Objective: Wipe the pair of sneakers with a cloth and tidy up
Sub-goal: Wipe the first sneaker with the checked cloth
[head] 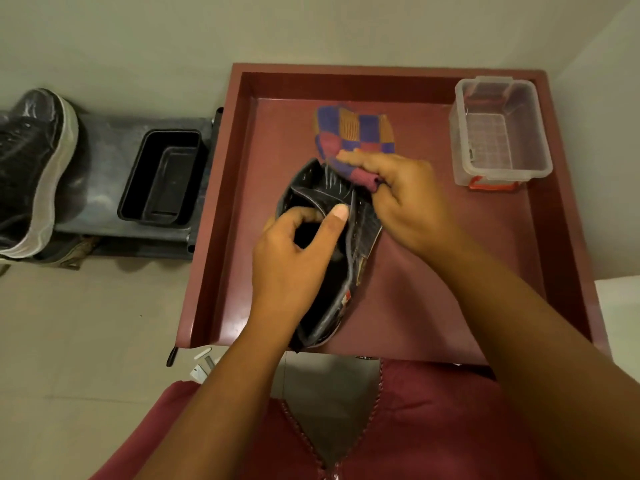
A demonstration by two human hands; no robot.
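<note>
A black sneaker (pixel 360 230) lies on the red tray table (pixel 433 299), its opening facing up. My left hand (pixel 294 258) grips the sneaker at its collar, thumb over the tongue. My right hand (pixel 401 199) holds a checkered blue, orange and pink cloth (pixel 356 133) against the sneaker's toe end; the rest of the cloth trails away on the table. The second black sneaker (pixel 31 174), with a white sole, sits on a grey rack (pixel 104 174) at the far left.
A clear plastic box (pixel 498 133) with red clips stands at the table's back right. A black rectangular tub (pixel 162 178) sits on the grey rack beside the table. Another shoe (pixel 69 252) lies under the rack. Small white items (pixel 204 362) lie on the floor.
</note>
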